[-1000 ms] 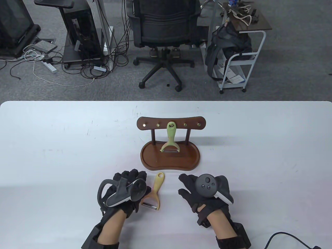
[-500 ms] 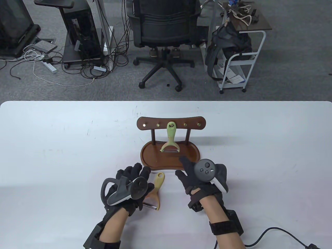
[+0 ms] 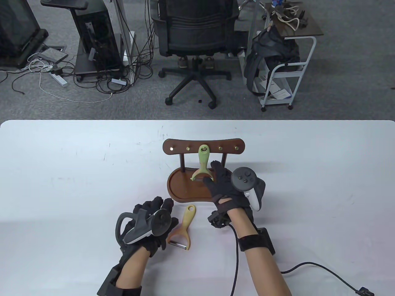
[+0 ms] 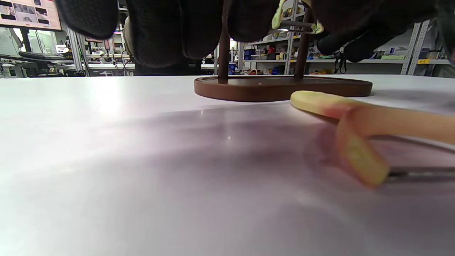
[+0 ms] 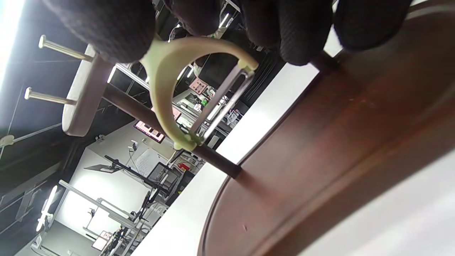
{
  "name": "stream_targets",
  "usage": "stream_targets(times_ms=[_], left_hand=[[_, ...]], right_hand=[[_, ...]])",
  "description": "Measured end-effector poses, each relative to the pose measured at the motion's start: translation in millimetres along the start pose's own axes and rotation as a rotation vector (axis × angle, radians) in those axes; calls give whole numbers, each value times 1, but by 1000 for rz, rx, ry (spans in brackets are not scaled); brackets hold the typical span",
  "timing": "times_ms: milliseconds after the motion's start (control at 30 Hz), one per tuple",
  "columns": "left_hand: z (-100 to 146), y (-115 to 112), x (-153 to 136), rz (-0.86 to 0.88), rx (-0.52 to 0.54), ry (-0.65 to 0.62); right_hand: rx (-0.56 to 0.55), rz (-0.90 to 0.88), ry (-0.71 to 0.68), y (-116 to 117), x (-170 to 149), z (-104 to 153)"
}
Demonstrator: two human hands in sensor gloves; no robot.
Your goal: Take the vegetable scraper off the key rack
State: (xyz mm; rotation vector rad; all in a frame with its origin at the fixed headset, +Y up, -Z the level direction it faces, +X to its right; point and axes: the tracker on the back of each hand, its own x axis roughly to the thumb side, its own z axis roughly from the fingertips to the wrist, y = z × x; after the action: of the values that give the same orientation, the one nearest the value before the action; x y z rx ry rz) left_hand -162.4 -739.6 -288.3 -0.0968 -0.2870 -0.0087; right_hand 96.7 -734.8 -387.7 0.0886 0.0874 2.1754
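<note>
On table [image 3: 61, 160], one key rack [image 3: 203, 146], two vegetable scrapers, green [image 3: 202, 163], yellow [image 3: 184, 226]

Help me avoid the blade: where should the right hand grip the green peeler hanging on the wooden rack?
Probably pinch the slim handle of the green peeler above its forked head, coming from the front. It hangs by its top hole on a brass peg, blade lowest.

Grey carpet floor [image 3: 339, 92], black office chair [image 3: 195, 37], white cart [image 3: 288, 66], tangled cables [image 3: 61, 77].

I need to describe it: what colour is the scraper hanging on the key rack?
Pale green scraper, with a metal blade; the table view shows it best.
</note>
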Motion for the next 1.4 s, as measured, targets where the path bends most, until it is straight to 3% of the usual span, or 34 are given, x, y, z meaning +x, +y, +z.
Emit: stream_targets(times_ms=[400,667,1400], left_hand=[[3,-2,-4,0,-45,38],[5,-3,-8,8,-67,60],[4,1,3,3,-54,3]], right_hand=[[9,-171,-15,16,2,-17],[22,-187,-21,15,4,-18],[-19,-143,-122,9,17,12]])
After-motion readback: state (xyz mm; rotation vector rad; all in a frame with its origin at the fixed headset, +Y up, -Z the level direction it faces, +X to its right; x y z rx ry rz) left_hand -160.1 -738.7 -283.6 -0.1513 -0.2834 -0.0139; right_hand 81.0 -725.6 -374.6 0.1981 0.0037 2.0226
